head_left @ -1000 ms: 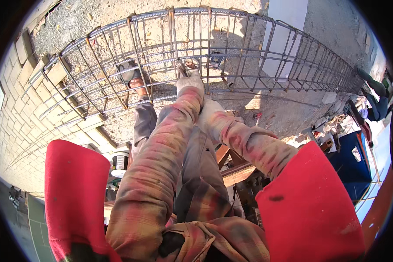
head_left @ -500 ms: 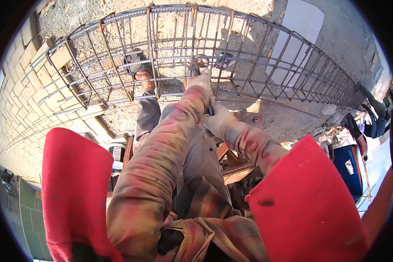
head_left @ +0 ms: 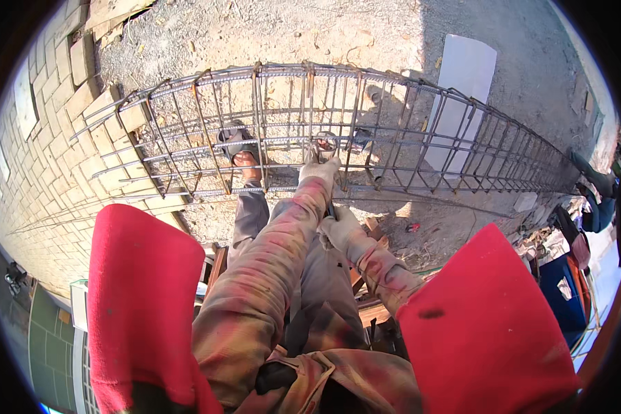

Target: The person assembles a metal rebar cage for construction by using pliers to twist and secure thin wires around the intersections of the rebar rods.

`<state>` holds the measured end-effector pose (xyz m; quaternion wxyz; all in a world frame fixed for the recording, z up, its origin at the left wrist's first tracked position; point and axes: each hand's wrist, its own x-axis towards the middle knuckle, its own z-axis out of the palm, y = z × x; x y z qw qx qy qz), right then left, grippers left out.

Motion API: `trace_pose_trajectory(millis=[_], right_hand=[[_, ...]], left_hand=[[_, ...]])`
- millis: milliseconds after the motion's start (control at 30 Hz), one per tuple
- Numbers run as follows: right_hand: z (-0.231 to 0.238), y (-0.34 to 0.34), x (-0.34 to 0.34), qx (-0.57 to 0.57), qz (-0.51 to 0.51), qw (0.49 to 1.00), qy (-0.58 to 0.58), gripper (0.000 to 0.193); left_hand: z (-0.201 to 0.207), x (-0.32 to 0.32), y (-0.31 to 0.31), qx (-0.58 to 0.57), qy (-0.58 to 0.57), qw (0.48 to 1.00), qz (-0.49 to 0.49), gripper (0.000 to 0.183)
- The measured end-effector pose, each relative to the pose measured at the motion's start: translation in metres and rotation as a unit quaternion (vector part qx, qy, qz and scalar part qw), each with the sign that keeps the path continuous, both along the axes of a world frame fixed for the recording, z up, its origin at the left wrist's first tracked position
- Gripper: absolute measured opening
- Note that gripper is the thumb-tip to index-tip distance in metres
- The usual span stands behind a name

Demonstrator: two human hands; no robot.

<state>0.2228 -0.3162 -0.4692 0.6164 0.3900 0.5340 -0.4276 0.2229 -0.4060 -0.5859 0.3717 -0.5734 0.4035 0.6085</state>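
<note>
My left hand, in a pale work glove, is closed at the near side of a long rebar cage. A dark metal tool head juts beyond its fingers among the bars; its exact kind is hard to make out. Closer to me, my right hand, also gloved, is closed around a dark handle that runs up toward the left hand. The cage is made of ribbed long bars with square ties and stretches across the view. My sandaled left foot shows through the bars.
A white sheet lies under the cage's right part. Paving blocks cover the left side, gravelly ground the far side. Loose debris and cloths lie at right. Two red flaps hang close in front, hiding parts below.
The cage and ground appear lower in the view, with more ground beyond the cage showing. Both hands stay closed at the tool by the cage's near side.
</note>
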Motion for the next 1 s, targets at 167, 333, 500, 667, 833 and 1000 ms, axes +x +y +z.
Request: trace_pose_trajectory(millis=[167,333,500,667,833,1000], right_hand=[[0.001,0.037,-0.016,-0.188,-0.340,0.866,-0.314,0.028],[0.002,0.019,-0.014,-0.041,-0.157,0.983,-0.089,0.012],[0.004,0.043,-0.027,-0.125,-0.067,0.987,-0.073,0.025],[-0.009,0.046,0.002,-0.447,-0.483,0.681,-0.322,0.049],[-0.011,0.064,0.010,-0.180,-0.329,0.914,-0.154,0.041],[-0.007,0.068,-0.006,-0.190,-0.179,0.964,-0.038,0.025]], left_hand=[[0.024,-0.013,-0.014,0.305,0.012,0.886,0.349,0.029],[-0.002,-0.017,-0.001,0.076,-0.091,0.992,0.042,0.039],[0.006,-0.013,0.001,0.155,0.001,0.954,0.258,0.029],[-0.006,-0.002,-0.010,0.308,0.077,0.868,0.382,0.020],[0.037,-0.038,0.009,0.073,-0.045,0.982,0.166,0.017],[0.030,-0.028,0.002,0.099,0.031,0.976,0.191,0.023]])
